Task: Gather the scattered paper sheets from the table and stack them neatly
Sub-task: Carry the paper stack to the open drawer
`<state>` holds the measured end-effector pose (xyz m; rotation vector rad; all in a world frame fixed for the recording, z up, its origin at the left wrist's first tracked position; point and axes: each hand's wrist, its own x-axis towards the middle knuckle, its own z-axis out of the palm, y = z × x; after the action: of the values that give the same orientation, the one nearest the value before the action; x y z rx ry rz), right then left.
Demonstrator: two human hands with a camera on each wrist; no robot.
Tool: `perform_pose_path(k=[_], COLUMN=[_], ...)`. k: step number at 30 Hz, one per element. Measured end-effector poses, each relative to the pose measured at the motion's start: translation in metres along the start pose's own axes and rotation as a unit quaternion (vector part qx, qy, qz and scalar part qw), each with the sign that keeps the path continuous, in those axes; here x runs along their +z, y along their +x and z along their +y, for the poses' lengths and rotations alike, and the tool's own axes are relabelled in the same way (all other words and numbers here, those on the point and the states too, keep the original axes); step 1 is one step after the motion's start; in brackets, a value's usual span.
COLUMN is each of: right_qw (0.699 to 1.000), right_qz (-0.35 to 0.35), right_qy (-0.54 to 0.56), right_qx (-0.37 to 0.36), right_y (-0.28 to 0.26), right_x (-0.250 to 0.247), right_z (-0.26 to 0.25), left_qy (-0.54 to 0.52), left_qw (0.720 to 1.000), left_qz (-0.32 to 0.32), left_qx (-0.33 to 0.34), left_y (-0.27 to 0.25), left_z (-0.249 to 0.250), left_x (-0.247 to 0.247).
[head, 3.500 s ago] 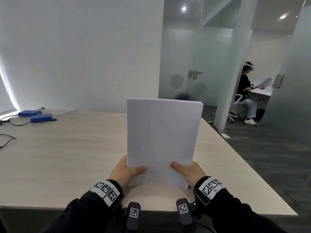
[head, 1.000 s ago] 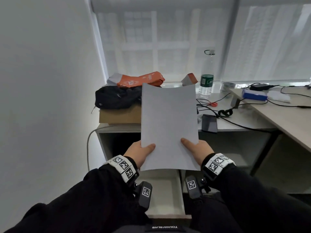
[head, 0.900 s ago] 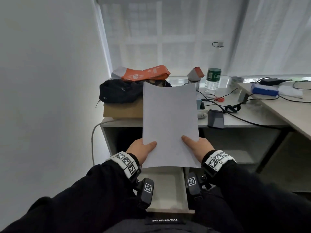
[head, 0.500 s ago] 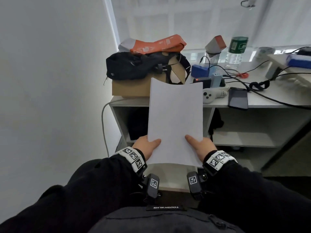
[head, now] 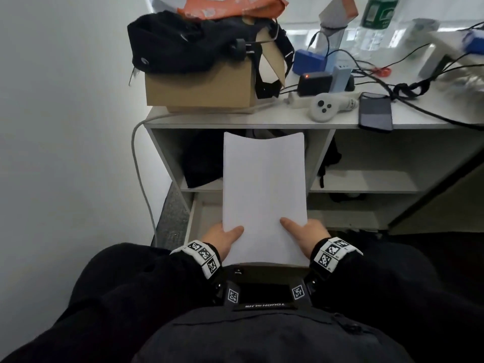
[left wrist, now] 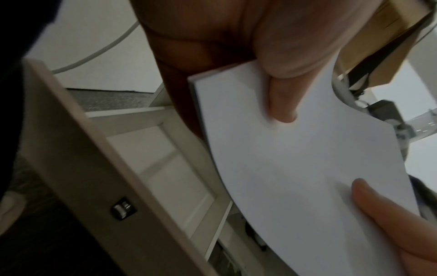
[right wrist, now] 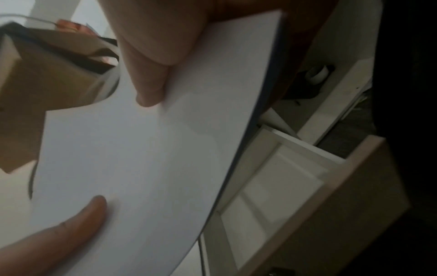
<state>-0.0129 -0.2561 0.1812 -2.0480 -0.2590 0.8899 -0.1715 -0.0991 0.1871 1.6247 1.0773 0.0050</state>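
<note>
A neat stack of white paper sheets (head: pixel 264 195) is held upright in front of me, its top edge bowing slightly. My left hand (head: pixel 225 238) grips its lower left corner, thumb on the front face. My right hand (head: pixel 303 231) grips the lower right corner the same way. The left wrist view shows the left thumb (left wrist: pixel 281 104) pressed on the stack (left wrist: pixel 307 168). The right wrist view shows the right thumb (right wrist: pixel 149 89) on the stack (right wrist: pixel 141 158). Fingers behind the sheets are hidden. Below the stack an open, bare drawer (left wrist: pixel 165 168) (right wrist: pixel 272 186) sticks out of a shelf unit.
The white shelf unit (head: pixel 262 125) carries a cardboard box (head: pixel 199 87) with a black bag (head: pixel 178 45) on it, a white controller (head: pixel 324 106), a phone (head: pixel 375 111) and several cables. A white wall stands close on the left. Dark items fill the shelf compartments.
I have turned from the table to the shelf unit with the stack in both hands. Over the last second the stack has come lower, over the open drawer. The grip is unchanged.
</note>
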Motion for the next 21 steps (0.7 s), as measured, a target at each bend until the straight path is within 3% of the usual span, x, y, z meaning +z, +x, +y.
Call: perform_pose_path(k=[6, 12, 21], right_qw=[0.995, 0.985, 0.963], right_qz=[-0.057, -0.072, -0.108], right_qy=[-0.037, -0.036, -0.119], right_qx=[0.078, 0.153, 0.218], right_y=[0.024, 0.055, 0.113], right_x=[0.006, 0.012, 0.036], right_z=[0.03, 0.058, 0.057], left_qy=[0.014, 0.091, 0.168], left_qw=[0.997, 0.985, 0.961], left_qz=[-0.056, -0.115, -0.126], left_qx=[-0.058, -0.095, -0.182], left_y=[0.024, 0.048, 0.103], left_z=[-0.027, -0.033, -0.035], left_x=[0.016, 0.026, 0.028])
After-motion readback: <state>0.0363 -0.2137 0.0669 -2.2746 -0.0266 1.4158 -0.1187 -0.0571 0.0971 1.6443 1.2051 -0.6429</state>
